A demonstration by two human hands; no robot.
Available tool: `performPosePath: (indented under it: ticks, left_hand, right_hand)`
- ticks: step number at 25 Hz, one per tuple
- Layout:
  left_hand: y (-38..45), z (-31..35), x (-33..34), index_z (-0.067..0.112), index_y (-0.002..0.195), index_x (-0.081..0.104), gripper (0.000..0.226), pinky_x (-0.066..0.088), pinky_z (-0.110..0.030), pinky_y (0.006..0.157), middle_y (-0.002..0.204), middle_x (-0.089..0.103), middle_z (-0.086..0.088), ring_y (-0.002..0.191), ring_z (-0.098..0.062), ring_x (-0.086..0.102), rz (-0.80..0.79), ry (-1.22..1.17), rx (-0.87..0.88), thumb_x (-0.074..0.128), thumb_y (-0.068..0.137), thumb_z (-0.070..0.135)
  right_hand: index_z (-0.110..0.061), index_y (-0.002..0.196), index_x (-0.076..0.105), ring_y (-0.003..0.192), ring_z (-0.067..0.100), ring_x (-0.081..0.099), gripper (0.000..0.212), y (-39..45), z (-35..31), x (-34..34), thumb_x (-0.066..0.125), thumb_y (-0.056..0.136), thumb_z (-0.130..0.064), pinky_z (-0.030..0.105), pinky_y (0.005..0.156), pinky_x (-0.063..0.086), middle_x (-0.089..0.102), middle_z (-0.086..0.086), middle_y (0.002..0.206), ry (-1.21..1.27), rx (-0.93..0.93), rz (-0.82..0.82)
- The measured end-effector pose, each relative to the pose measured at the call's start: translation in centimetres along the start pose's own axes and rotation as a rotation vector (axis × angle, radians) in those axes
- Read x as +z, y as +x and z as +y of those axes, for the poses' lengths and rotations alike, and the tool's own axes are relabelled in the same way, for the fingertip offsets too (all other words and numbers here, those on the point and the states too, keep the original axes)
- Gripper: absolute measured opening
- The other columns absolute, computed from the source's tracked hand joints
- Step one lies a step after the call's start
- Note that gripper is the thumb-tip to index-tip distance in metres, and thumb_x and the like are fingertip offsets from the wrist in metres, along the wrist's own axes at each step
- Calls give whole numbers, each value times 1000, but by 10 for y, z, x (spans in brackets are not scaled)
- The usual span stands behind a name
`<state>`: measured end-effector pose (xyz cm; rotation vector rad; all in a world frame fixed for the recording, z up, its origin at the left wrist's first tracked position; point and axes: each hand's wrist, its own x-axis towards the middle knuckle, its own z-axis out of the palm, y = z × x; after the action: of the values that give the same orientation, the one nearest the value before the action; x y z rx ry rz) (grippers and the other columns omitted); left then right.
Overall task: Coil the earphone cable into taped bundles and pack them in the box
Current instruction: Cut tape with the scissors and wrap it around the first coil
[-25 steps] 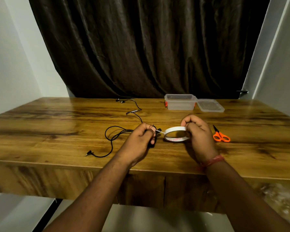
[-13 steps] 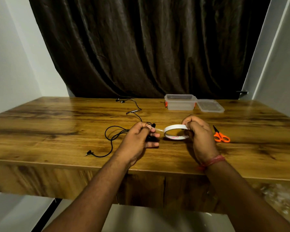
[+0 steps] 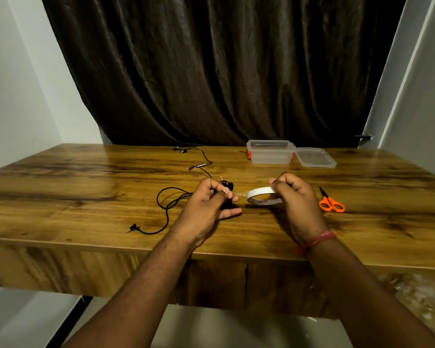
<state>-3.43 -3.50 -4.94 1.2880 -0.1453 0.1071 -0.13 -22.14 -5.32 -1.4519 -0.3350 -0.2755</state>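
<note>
On the wooden table (image 3: 60, 187) the loose black earphone cable (image 3: 166, 204) lies at the left. The left hand (image 3: 209, 204) pinches a small coiled bundle (image 3: 227, 185) of it. The right hand (image 3: 295, 197) grips the white tape roll (image 3: 261, 195). Orange scissors (image 3: 331, 203) lie beside it; the clear box (image 3: 270, 151) stands behind, near its lid (image 3: 315, 158)

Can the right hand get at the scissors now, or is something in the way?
Probably not at once. The scissors lie just beside the right hand on bare table, nothing between, but that hand grips the tape roll and must free itself first.
</note>
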Motion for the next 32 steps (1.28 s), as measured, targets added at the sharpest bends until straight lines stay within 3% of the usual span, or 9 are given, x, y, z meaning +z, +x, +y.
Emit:
performPosePath:
  ticks: [4,8,12,17,25,30,32]
  left_hand:
    - [1,2,-3,9,90,50,14,54,-58,89,102,58,-16,104,-28,67,16,-95,-6,44,99,0]
    - [-1,6,-3,9,89,48,18,53,-62,84,107,53,-21,109,-35,66,-6,-160,-35,38,99,-3]
    - [-4,10,-4,9,91,46,18,56,-59,81,102,52,-25,104,-38,68,-24,-200,-77,35,100,-2]
    - [-5,12,-3,10,92,45,16,57,-63,71,104,54,-22,97,-36,71,-22,-169,-95,35,102,2]
    - [-4,11,-3,9,89,47,15,57,-60,73,94,53,-17,90,-37,71,45,-199,-74,41,100,1]
    - [-4,12,-3,8,89,48,15,56,-62,75,99,52,-18,91,-37,71,67,-178,-65,41,100,1]
    - [-5,13,-2,8,91,47,14,56,-61,75,99,53,-18,92,-38,71,58,-185,-69,40,101,2]
  right_hand:
    - [-21,59,55,69,23,48,28,0,-3,2,59,86,-19,43,74,40,47,1,64,155,86,27]
    - [-14,64,57,53,8,46,35,-3,-9,8,47,95,-2,35,70,46,46,-6,53,309,182,16]
    - [-15,61,58,53,11,30,39,0,-7,9,46,96,-3,35,68,54,32,-2,53,392,296,28]
    - [-10,78,59,57,10,38,26,0,-8,10,45,99,-4,46,88,51,37,1,60,359,320,21]
    - [-8,79,57,64,10,48,24,-4,-7,11,45,99,-6,29,67,42,48,1,68,304,305,-200]
    - [-8,76,58,66,16,49,24,-2,-1,8,49,99,-10,31,68,40,52,2,66,184,220,-177]
    - [-10,76,59,71,23,46,24,-1,2,6,54,97,-20,38,71,39,50,7,70,105,211,-160]
